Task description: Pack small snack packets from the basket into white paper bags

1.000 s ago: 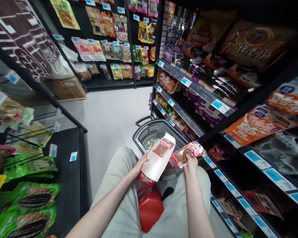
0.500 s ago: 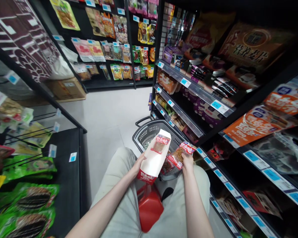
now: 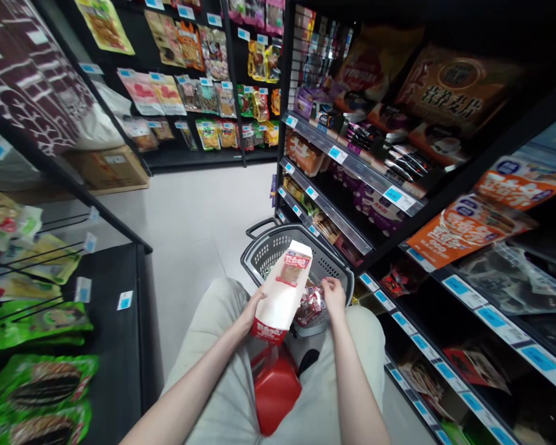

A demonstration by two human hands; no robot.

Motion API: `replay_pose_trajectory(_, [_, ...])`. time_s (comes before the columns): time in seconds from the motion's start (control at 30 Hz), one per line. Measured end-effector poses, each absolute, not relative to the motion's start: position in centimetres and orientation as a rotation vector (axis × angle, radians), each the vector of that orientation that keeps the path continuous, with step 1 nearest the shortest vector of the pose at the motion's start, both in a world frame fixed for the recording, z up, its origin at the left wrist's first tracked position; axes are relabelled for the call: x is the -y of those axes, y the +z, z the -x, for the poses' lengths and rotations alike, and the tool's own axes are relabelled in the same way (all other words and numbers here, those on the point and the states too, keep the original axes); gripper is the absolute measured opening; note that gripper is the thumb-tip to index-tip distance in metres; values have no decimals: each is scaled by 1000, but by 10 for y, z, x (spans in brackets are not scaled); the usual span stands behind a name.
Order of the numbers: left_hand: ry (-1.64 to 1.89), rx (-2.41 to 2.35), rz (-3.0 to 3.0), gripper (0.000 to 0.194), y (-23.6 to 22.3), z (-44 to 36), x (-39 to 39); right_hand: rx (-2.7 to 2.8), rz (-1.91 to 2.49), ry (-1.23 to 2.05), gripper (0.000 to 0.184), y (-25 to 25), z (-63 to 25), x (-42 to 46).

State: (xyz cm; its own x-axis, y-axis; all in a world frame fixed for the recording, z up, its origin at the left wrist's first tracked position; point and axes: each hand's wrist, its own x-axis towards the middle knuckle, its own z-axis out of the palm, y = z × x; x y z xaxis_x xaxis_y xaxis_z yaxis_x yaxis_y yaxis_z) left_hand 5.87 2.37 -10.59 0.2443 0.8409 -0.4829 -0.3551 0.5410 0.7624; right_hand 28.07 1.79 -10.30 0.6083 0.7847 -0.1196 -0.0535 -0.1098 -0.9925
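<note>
My left hand [image 3: 251, 308] grips a white snack packet with red labels [image 3: 282, 290], holding it up over my knees. Close to its right, my right hand [image 3: 333, 293] hovers over the near rim of a grey shopping basket [image 3: 269, 247] with its fingers loosely curled and nothing in them. A red-and-white snack packet [image 3: 309, 304] lies in the basket just below that hand.
I sit on a red stool [image 3: 275, 386] in a shop aisle. Black shelves [image 3: 352, 173] with packets and blue price tags rise on the right. Hanging green packets [image 3: 41, 371] fill the left rack. A cardboard box [image 3: 106, 167] sits on the floor far left.
My right hand held a second red-and-white packet, lowered it into the basket and let it go. The left hand keeps its packet. The view has shifted slightly left.
</note>
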Motion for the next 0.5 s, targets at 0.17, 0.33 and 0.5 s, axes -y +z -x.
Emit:
replay_pose_trajectory(0.17, [845,-1056,-495,54,-93,-64,-16,1163,1758,905,26,-77,-229,10])
replay_pose_trajectory(0.33, [752,-825,-690,64,-67,-73,12,1413,2131,643,21,-14,-230,49])
replay_pose_trajectory(0.5, [584,-551,-954,78,-58,-64,8,1355,2124,681,32,64,-306,150])
